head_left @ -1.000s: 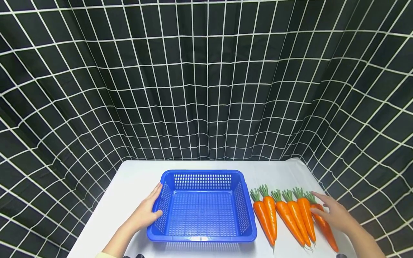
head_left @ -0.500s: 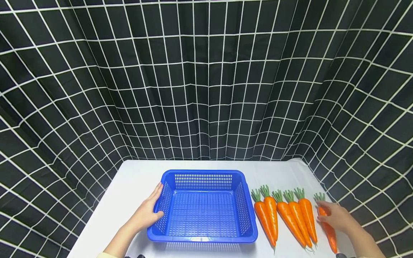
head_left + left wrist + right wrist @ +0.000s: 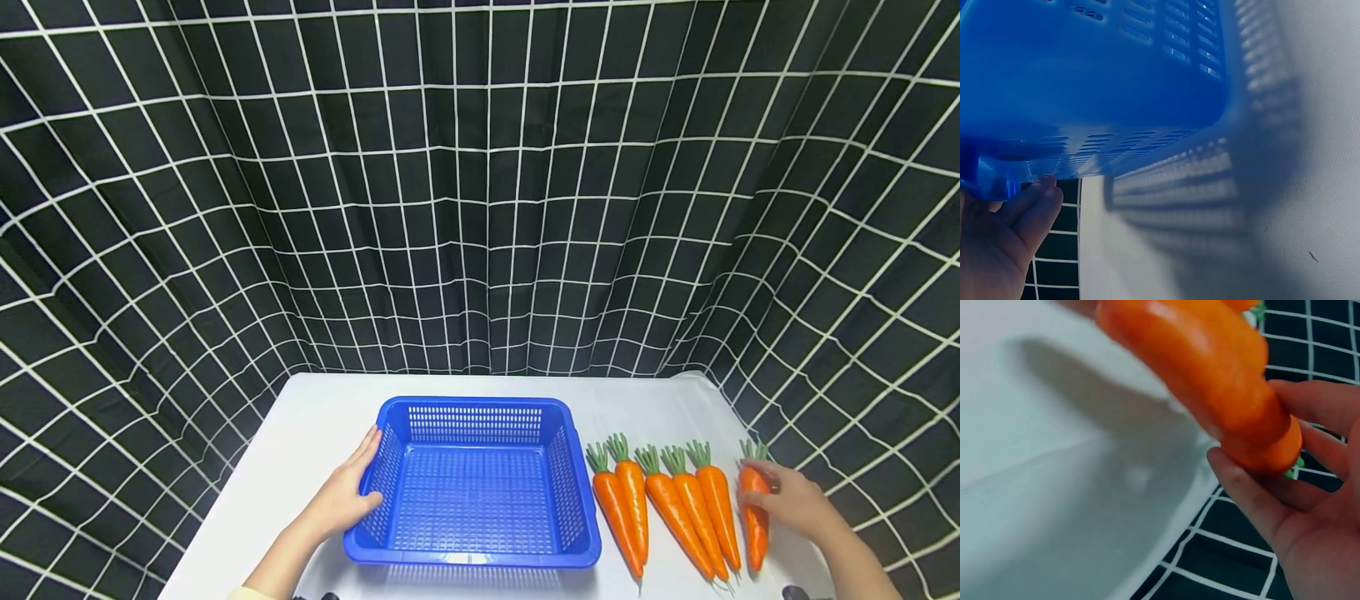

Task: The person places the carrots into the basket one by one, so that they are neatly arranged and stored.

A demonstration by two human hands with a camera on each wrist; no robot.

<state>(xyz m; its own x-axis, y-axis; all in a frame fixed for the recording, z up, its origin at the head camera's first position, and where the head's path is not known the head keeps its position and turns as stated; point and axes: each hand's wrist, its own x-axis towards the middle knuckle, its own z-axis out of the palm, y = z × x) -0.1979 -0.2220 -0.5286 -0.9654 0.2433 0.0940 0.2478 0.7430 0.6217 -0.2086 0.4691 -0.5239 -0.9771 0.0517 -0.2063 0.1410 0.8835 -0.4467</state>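
Note:
In the head view, my left hand [image 3: 347,492] holds the left rim of a blue plastic basket [image 3: 472,557], thumb over the rim and fingers along the outer side. Its fingertips touch the basket's slotted wall [image 3: 1085,94] in the left wrist view. At the right, my right hand [image 3: 791,500] grips an orange carrot [image 3: 756,525] with green stems, thumb on one side and fingers on the other. The right wrist view shows this carrot [image 3: 1204,381] slanting above the white surface, its shadow beneath. Nothing lies inside the basket.
Several more carrots [image 3: 686,508] lie in a row on the white table [image 3: 322,417], between the basket and my right hand. A black curtain with a white grid [image 3: 480,208] surrounds the table at the back and sides.
My right hand has taken hold of the rightmost carrot, moved it rightward away from the others, then turned it more upright and a little farther back. The left hand stays on the basket.

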